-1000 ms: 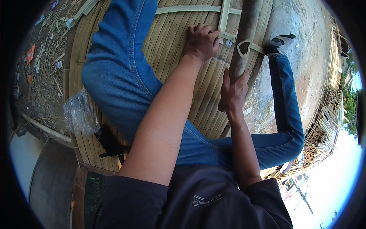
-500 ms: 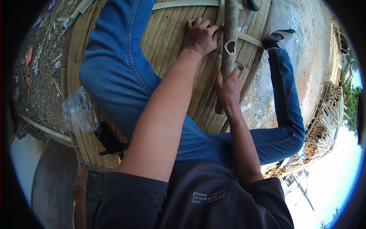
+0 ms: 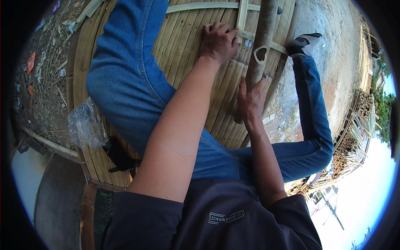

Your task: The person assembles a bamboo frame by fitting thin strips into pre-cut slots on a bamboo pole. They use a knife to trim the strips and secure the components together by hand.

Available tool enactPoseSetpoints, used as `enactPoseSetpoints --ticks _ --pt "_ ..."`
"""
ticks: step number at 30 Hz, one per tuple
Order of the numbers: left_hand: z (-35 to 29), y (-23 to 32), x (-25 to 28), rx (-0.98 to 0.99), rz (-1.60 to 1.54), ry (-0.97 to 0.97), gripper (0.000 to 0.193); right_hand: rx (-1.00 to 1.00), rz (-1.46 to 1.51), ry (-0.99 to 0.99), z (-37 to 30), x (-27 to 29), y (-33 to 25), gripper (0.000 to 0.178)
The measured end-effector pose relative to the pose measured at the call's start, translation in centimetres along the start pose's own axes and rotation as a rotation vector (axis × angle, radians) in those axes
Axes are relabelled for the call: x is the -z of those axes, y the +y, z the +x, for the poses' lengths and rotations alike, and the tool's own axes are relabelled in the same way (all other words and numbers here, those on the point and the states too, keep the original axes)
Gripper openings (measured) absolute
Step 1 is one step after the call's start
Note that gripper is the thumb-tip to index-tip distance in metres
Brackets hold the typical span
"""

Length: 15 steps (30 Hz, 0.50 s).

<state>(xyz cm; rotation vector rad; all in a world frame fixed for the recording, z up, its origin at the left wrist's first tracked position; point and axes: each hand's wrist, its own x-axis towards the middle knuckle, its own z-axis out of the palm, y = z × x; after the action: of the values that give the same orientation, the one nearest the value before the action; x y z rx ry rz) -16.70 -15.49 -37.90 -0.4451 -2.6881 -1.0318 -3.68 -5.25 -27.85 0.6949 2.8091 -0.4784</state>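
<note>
"What is the person's right hand doing?"

"It is wrapped tight around a brown bamboo pole, close to the pole's near end. The pole points to the far side. It has a hole in it, just past the hand."

"And the left hand?"

"That one is down on the bamboo slats, to the left of the pole. Its fingers are bent and close together, at the left end of a thin pale strip. The fingertips are hidden, so nobody can tell if they pinch it or only press on it."

"Where does that strip go?"

"It goes right, under the pole, and ends near the shoe. You can't tell if the pole touches it."

"Are there more strips?"

"Yes. A long strip lies at the far side, going left to right. A straight strip crosses it, just left of the pole."

"And on the near left?"

"A clear plastic bag, beside a leg in blue jeans."
</note>
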Motion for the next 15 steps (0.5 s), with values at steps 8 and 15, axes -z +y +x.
enactPoseSetpoints --ticks 8,15 --pt "0.7 -0.5 -0.2 0.002 0.017 0.006 0.029 0.044 -0.017 -0.025 0.0 -0.3 0.4 0.048" --pt "0.7 -0.2 -0.3 0.007 0.018 0.008 0.029 0.017 -0.021 -0.024 0.7 0.4 -0.9 0.046"
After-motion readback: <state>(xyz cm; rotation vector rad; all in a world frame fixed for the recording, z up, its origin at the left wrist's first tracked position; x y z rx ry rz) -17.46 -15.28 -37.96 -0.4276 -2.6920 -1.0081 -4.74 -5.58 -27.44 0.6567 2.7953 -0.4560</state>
